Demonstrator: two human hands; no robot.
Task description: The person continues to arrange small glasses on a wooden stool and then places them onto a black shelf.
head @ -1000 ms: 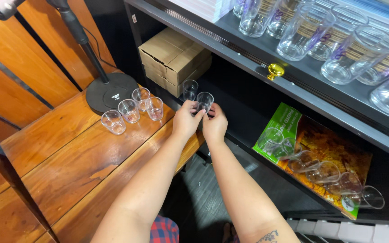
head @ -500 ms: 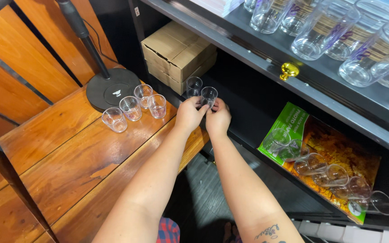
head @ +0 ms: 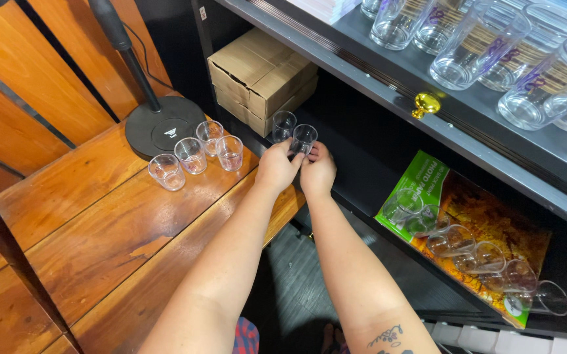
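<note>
While both arms reached toward the dark shelf (head: 362, 151), the left hand (head: 275, 167) and the right hand (head: 318, 172) pinched one small clear glass (head: 304, 139) between their fingertips; a second glass (head: 283, 124) stood just beside it, near the cardboard box (head: 260, 75); four more glasses (head: 195, 154) sat on the wooden table (head: 100, 229) by the round black stand base (head: 162, 128).

Four small clear shot glasses (head: 195, 152) stand clustered on the reddish wooden bench top (head: 93, 223), just beside the round black base of a microphone stand (head: 163, 126). A brown cardboard box (head: 262, 75) sits in the dark cabinet under a grey shelf (head: 388, 85) carrying tall clear printed tumblers (head: 473, 42) and a small gold knob (head: 426, 103). Lower right, clear glasses (head: 473, 252), apparently handled ones, lie on a green-and-orange printed packet (head: 480, 223).
</note>
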